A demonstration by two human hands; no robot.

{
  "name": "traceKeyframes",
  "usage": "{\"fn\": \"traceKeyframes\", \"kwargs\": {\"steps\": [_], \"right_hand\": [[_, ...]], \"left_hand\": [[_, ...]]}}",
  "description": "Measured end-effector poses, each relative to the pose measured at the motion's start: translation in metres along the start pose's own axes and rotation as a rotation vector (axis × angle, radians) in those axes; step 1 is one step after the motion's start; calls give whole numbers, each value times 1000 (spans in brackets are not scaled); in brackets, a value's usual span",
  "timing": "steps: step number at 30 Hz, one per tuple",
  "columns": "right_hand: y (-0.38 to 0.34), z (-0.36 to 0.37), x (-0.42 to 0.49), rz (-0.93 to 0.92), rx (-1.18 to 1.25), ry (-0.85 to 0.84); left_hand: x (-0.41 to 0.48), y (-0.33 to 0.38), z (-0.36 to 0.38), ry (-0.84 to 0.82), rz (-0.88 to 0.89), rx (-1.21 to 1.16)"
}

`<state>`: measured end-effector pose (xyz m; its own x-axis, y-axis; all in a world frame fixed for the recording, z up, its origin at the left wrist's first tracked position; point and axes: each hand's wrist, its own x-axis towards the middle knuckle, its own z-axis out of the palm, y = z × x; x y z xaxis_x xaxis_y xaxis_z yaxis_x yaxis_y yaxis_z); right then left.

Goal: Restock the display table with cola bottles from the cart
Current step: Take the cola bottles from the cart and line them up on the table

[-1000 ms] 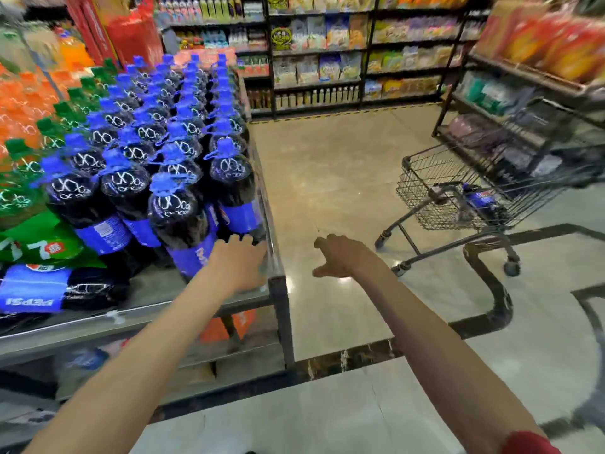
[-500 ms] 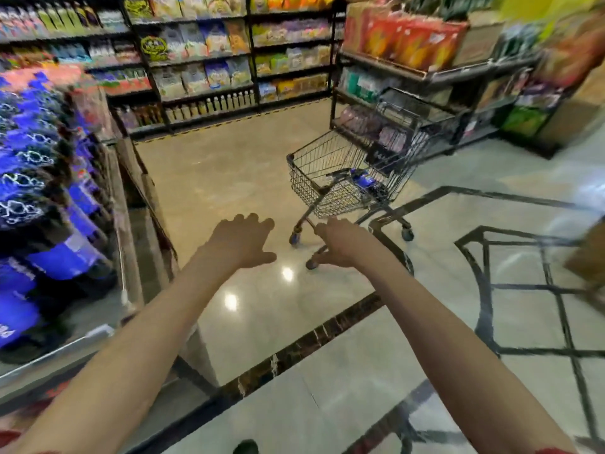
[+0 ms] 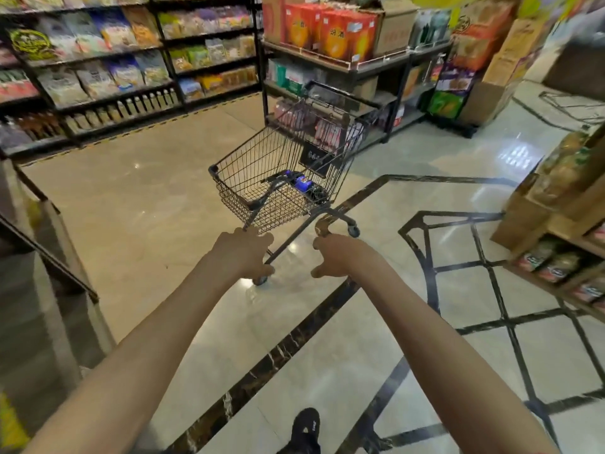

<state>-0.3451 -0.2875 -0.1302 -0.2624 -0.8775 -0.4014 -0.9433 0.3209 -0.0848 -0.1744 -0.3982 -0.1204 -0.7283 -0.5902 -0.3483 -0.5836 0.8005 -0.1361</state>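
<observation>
1. Left hand (image 3: pixel 242 253): fingers relaxed and slightly spread, holding nothing.
2. Right hand (image 3: pixel 334 257): fingers loosely curled, thumb out, empty.
3. Cart (image 3: pixel 235 191): wire, standing on the floor just beyond both hands.
4. Cola bottle (image 3: pixel 302 184): lying on the cart's basket bottom, toward the handle end.
5. Bench (image 3: pixel 65 273): corner only, far left, blurred.

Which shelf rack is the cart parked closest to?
The black rack topped with orange boxes, directly behind the cart; the snack-bag wall shelves stand farther off.

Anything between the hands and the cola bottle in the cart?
Only the near mesh wall of the black wire cart; its top is open. The blue-labelled cola bottle lies on the basket floor.
</observation>
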Motion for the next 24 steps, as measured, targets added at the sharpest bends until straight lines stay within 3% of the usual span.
{"fn": "traceKeyframes", "kwargs": {"steps": [9,24], "right_hand": [[84,-48,112,6,-73,13],[240,-92,281,-98,23,-9]], "left_hand": [[139,3,-55,63,16,-39],[353,44,-114,-47,-18,-81]]}}
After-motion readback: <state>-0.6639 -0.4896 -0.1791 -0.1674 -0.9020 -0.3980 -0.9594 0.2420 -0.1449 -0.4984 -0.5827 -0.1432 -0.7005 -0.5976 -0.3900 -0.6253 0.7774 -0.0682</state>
